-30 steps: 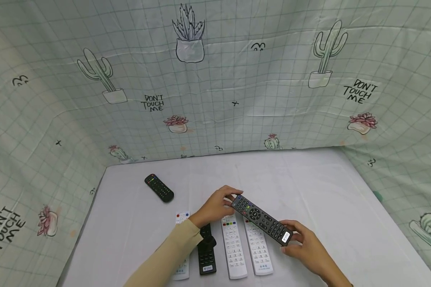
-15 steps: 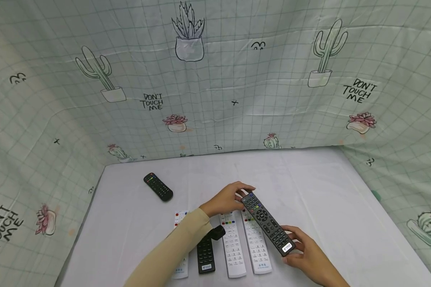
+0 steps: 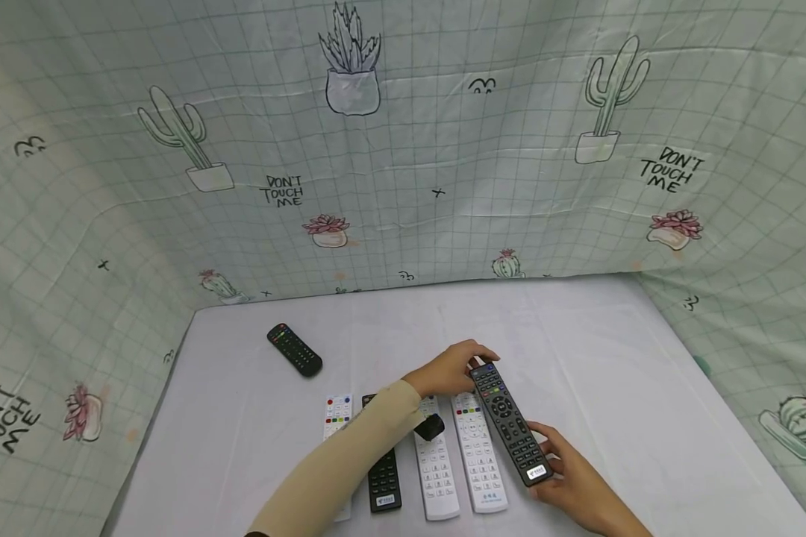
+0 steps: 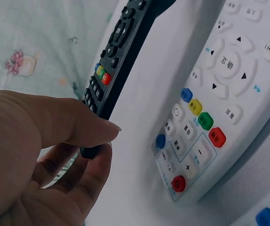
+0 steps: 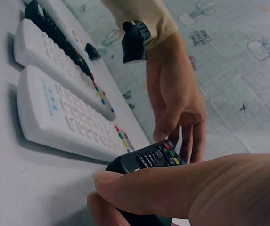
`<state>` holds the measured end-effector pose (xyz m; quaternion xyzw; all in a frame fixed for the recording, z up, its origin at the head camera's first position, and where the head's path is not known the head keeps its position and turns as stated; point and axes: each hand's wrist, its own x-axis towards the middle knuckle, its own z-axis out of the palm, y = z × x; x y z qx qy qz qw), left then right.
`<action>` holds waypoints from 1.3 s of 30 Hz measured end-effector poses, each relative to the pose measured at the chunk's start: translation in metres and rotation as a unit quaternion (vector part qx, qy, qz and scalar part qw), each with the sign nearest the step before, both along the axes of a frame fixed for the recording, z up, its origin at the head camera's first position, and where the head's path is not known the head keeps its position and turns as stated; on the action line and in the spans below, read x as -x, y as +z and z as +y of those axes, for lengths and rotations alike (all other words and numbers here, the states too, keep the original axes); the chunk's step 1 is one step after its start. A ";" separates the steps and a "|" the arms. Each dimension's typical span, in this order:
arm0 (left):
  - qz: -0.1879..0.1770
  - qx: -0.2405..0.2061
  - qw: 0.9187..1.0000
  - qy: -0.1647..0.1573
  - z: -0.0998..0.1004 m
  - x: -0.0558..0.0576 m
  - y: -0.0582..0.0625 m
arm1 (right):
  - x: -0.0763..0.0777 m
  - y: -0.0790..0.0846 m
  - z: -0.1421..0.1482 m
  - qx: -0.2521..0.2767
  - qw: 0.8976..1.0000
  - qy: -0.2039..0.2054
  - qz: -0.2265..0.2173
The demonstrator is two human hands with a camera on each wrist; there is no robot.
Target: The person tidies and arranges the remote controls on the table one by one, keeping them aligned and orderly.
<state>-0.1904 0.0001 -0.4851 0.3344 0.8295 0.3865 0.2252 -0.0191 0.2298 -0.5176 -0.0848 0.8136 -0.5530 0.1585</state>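
Both hands hold one black remote control [image 3: 508, 421], raised close over the table at the right end of a row of remotes. My left hand [image 3: 451, 369] pinches its far end between thumb and fingers, as the left wrist view shows near the thumb [image 4: 78, 122]. At the near end, beside a white label, my right hand [image 3: 567, 477] grips it by the edges. Just left of it lies a white remote [image 3: 481, 462], and left of that a second white remote [image 3: 436, 477]. The left forearm crosses above the row and hides parts of it.
Further left in the row lie another black remote [image 3: 384, 481] and a white remote [image 3: 338, 410], both partly covered by the sleeve. A smaller black remote [image 3: 295, 349] lies apart at the back left. A patterned cloth [image 3: 403, 149] walls the white table [image 3: 578, 335].
The black remote in both hands has shifted right and turned from slanted to nearly parallel with the row. My left hand moved right with it; the right hand moved slightly.
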 end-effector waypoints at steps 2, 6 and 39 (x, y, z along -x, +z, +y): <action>0.006 0.012 1.000 -0.004 0.005 0.001 -0.001 | 0.000 -0.002 0.001 -0.006 1.000 -0.004 0.007; 0.010 0.024 1.000 -0.011 0.012 0.005 -0.002 | 0.001 -0.006 0.002 -0.008 1.000 -0.013 0.018; 0.078 0.116 0.989 -0.041 0.034 0.002 -0.023 | 0.006 -0.007 -0.004 -0.113 0.993 -0.016 0.013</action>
